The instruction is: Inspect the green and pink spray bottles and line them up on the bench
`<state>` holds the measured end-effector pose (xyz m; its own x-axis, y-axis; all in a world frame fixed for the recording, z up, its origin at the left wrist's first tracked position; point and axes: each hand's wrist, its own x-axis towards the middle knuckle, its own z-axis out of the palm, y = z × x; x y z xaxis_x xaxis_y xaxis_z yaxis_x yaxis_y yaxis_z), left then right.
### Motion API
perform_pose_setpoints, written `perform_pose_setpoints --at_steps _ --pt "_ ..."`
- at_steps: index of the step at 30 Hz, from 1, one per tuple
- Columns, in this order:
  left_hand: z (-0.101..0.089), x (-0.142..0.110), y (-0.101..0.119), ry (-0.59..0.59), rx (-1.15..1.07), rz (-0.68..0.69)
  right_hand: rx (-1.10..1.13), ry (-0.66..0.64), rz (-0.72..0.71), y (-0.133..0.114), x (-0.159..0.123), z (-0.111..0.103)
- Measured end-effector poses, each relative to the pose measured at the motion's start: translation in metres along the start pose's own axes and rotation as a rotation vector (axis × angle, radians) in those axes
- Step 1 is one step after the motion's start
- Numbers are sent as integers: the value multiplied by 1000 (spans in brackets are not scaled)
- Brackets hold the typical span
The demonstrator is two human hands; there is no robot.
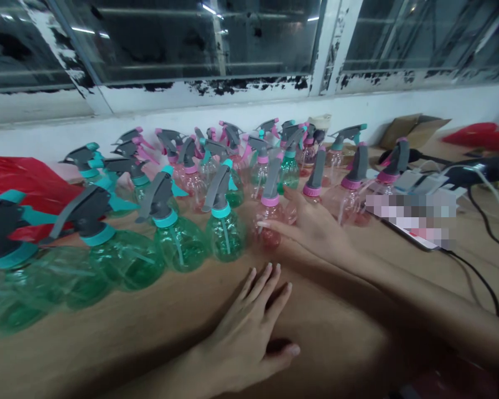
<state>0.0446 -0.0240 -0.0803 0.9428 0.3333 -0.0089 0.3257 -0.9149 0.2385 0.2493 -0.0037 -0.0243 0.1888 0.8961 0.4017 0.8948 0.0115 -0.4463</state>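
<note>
Several small spray bottles stand on a brown table (149, 327), green ones with teal collars on the left and pink ones with grey triggers on the right. My right hand (311, 221) reaches in from the right, fingers stretched, touching a pink spray bottle (270, 213) at the front of the group. A green spray bottle (224, 221) stands just left of it. My left hand (249, 332) lies flat on the bare table in front of the bottles, fingers spread, holding nothing.
A red plastic bag (29, 180) lies at the far left behind the bottles. Black cables (482, 221) and a white device (416, 180) lie at the right. A cardboard piece (411, 130) leans by the white wall under dark windows.
</note>
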Motion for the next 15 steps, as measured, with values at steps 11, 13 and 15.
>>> perform_pose_setpoints --at_steps 11,13,15 --pt "-1 1 -3 315 -341 88 8 -111 -19 -1 3 3" --pt "0 1 -4 384 -385 76 -21 -106 -29 -2 1 1" --pt "-1 0 -5 422 -382 53 -49 -104 -42 -5 -3 -1"
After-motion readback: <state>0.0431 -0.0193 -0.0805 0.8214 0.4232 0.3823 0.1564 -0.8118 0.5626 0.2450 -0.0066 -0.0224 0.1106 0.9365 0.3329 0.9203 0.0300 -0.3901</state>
